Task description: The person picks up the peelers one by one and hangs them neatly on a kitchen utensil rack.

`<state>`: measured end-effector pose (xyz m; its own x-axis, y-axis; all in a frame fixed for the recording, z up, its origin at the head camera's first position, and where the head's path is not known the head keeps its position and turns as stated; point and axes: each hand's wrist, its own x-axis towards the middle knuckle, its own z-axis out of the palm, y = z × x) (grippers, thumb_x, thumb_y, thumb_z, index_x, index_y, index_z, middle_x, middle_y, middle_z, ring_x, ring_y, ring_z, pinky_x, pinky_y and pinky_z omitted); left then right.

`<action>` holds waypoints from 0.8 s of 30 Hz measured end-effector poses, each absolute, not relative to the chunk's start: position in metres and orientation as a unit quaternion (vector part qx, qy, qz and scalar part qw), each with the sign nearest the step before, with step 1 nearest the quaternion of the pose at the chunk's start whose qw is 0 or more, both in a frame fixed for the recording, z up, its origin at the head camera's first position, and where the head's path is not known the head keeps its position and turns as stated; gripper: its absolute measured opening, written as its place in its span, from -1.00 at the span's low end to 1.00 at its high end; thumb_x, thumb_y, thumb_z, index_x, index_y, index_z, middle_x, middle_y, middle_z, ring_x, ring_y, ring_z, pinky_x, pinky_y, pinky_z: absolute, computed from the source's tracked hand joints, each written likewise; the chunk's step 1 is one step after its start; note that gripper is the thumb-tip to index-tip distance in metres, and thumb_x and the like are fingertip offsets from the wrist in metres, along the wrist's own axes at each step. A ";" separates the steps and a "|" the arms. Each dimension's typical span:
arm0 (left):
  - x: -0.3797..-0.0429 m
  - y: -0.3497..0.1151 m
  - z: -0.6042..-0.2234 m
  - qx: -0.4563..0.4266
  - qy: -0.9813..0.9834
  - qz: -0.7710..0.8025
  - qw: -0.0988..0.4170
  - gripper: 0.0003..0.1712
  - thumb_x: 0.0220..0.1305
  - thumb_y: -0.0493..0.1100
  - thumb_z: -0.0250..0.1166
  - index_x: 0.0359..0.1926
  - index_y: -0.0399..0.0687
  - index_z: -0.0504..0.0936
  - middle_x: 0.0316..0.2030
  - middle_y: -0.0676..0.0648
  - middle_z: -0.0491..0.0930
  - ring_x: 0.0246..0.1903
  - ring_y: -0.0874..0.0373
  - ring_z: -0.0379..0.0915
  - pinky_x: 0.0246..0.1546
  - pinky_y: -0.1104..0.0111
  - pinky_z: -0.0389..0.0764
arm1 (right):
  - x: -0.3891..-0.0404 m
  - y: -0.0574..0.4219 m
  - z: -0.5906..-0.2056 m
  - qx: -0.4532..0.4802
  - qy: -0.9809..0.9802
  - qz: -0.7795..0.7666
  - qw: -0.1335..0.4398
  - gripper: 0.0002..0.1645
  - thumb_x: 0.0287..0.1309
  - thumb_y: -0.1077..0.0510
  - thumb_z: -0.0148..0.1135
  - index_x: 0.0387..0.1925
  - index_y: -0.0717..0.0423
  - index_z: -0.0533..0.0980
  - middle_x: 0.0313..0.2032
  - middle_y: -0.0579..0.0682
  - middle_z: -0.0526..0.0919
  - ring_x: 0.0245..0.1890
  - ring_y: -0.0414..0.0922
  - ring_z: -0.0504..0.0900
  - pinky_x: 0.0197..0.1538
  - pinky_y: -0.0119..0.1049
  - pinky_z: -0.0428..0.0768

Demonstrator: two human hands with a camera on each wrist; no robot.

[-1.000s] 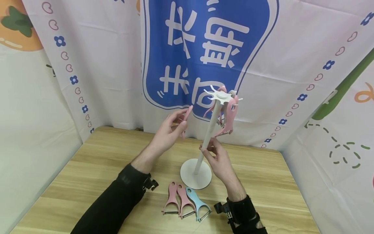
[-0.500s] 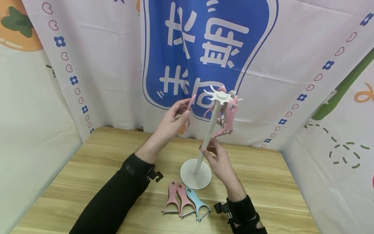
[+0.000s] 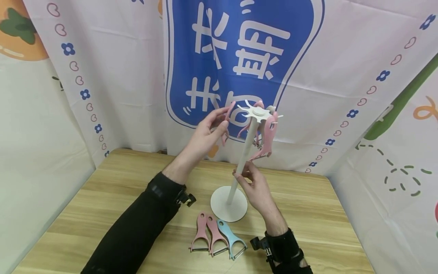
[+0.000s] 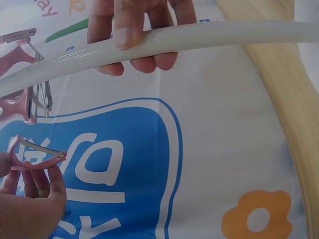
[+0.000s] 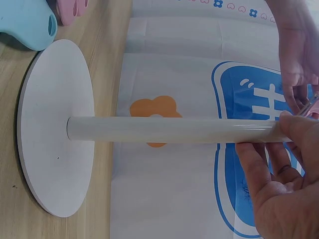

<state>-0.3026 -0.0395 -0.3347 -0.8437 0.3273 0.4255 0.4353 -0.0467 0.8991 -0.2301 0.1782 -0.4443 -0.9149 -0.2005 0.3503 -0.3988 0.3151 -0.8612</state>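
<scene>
My left hand (image 3: 208, 131) pinches a pink peeler (image 3: 230, 111) in the air, just left of the top of a white stand. In the left wrist view the blade end of that pink peeler (image 4: 39, 155) shows above the fingers. The white stand (image 3: 243, 154) has a round base and a ring of hooks (image 3: 259, 112) on top. My right hand (image 3: 254, 186) grips its pole partway up, thumb on one side and fingers on the other. Pink peelers (image 3: 268, 135) hang from the hooks at the right and back, partly hidden behind the pole.
Two pink peelers (image 3: 202, 233) and one blue peeler (image 3: 232, 239) lie side by side on the wooden table (image 3: 137, 213), in front of the round base (image 3: 228, 209). A printed cloth (image 3: 130, 76) hangs behind the table's back edge.
My left hand has moved up and to the right with the pink peeler, closer to the hooks. The right hand keeps its grip on the pole in the same place.
</scene>
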 end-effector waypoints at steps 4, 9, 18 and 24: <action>-0.304 -0.036 -0.329 -0.276 -0.694 -0.664 0.038 -0.43 0.58 0.07 0.11 0.53 0.28 0.31 0.25 -0.13 0.47 -0.03 -0.22 0.52 0.04 0.08 0.57 | -0.230 0.178 -0.444 0.187 -0.806 0.554 0.089 -0.67 0.47 0.06 0.22 0.20 -0.09 0.48 -0.02 -0.01 0.65 0.05 -0.05 0.69 0.00 -0.13 0.71; -0.306 -0.032 -0.323 -0.283 -0.700 -0.654 0.048 -0.42 0.55 0.13 0.12 0.51 0.34 0.33 0.21 -0.13 0.49 -0.01 -0.15 0.53 0.03 0.04 0.58 | -0.231 0.177 -0.444 0.185 -0.806 0.556 0.086 -0.67 0.47 0.07 0.22 0.19 -0.09 0.48 -0.01 0.00 0.65 0.05 -0.05 0.69 0.01 -0.13 0.71; -0.308 -0.025 -0.316 -0.308 -0.692 -0.651 0.050 -0.41 0.56 0.08 0.13 0.53 0.30 0.31 0.18 -0.02 0.49 -0.03 -0.06 0.51 -0.18 0.19 0.64 | -0.231 0.178 -0.444 0.182 -0.809 0.553 0.086 -0.67 0.47 0.06 0.22 0.20 -0.10 0.48 -0.01 -0.01 0.65 0.06 -0.05 0.69 0.00 -0.12 0.71; -0.310 -0.020 -0.309 -0.320 -0.695 -0.642 0.053 -0.41 0.57 0.08 0.11 0.54 0.34 0.31 0.25 -0.13 0.46 0.07 0.02 0.48 0.04 0.04 0.59 | -0.231 0.178 -0.446 0.179 -0.811 0.550 0.087 -0.67 0.47 0.04 0.22 0.20 -0.11 0.48 -0.01 -0.02 0.66 0.06 -0.07 0.69 0.00 -0.11 0.71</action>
<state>-0.3101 -0.0204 -0.3088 -0.7893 0.3772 0.4845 0.5127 -0.0293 0.8581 -0.2314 0.1781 -0.4455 -0.9208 -0.1940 0.3384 -0.3862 0.3317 -0.8607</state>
